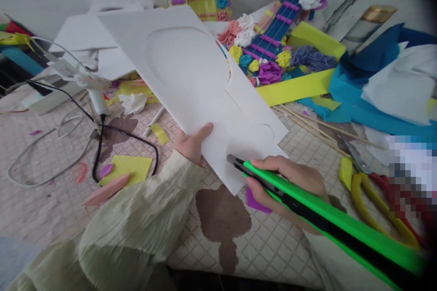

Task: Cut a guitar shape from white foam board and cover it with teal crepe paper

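My left hand [191, 143] grips the lower left edge of a white foam board [184, 77], thumb on top and fingers beneath. A curved outline is cut into the board, and coloured things show through the slit on its right side. In my right hand [293, 177] is a green and black utility knife [307, 200]. Its short blade points left and sits close over the board's lower part; whether it touches cannot be told. The board is tilted, raised above the table.
A glue gun [97, 95] with cables stands at left. Paper-flower decorated model instruments [273, 41] lie at the back. Blue crepe paper [355, 82], thin sticks [310, 127] and yellow-handled scissors [368, 200] are at right. Yellow paper scraps [128, 170] lie on the patterned tablecloth [280, 250].
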A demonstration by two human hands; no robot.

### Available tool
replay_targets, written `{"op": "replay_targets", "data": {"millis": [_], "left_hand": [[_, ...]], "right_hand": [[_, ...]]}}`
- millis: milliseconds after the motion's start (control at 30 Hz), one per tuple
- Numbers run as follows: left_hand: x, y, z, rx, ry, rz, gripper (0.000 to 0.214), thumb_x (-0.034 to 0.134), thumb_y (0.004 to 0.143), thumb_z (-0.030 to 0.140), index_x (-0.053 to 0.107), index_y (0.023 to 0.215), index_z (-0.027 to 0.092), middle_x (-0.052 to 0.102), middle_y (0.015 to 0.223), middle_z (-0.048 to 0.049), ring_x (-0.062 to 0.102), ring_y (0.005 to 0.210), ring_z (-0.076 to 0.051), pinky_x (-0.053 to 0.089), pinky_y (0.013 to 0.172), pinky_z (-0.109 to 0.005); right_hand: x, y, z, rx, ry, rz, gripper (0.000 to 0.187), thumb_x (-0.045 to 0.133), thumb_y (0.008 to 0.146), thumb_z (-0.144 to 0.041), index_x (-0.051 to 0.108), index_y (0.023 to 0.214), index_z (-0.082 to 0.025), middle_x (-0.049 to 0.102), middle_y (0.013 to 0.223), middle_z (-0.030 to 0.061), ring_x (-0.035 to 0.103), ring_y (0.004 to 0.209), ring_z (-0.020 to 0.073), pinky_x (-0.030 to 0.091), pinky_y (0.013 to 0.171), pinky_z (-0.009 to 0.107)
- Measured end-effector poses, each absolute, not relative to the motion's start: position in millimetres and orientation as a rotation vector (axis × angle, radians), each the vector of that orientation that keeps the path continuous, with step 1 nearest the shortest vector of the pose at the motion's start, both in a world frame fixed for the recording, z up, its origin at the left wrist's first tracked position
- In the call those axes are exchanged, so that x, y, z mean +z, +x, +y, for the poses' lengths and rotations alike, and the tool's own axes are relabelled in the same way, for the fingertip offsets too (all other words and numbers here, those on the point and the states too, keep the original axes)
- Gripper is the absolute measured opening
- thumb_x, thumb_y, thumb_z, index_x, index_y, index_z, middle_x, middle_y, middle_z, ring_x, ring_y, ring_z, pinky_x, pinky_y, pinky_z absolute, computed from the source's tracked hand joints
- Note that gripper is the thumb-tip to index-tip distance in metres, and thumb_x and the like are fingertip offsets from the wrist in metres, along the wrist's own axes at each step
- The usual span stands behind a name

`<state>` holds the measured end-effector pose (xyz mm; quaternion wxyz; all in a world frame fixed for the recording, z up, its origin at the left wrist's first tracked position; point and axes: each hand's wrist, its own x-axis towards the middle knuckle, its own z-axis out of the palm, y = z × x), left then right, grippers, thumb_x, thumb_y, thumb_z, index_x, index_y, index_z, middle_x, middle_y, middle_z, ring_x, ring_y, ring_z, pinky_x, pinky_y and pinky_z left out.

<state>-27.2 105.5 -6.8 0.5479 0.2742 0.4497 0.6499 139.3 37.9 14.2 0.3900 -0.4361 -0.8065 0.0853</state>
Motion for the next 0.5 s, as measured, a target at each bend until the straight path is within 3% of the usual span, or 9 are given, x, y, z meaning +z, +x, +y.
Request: {"op": "replay_targets", "data": {"millis": [267, 500], "left_hand": [[-8.9, -26.7, 106.2, 1.543, 0.645, 1.083, 0.048, 0.075, 0.049, 0.024, 0.060, 0.093, 0.012, 0.067, 0.082, -0.0096, 0.063, 0.078, -0.028, 0.054, 0.068, -0.040], [-3.6, -28.9, 101.3, 1.492, 0.662, 1.078, 0.044, 0.075, 0.053, 0.023, 0.060, 0.094, 0.014, 0.066, 0.088, -0.0092, 0.063, 0.082, -0.028, 0.054, 0.070, -0.038]], "right_hand": [[10.8, 141.7, 36.4, 0.020, -1.018, -2.153, 0.024, 0.059, 0.071, -0.023, 0.049, 0.092, -0.020, 0.064, 0.067, -0.0021, 0.060, 0.054, 0.0110, 0.048, 0.048, 0.021], [9.4, 140.2, 35.6, -0.019, -0.935, -2.196, 0.022, 0.058, 0.070, -0.021, 0.048, 0.089, -0.018, 0.061, 0.061, -0.0018, 0.058, 0.051, 0.0107, 0.047, 0.047, 0.022]]}}
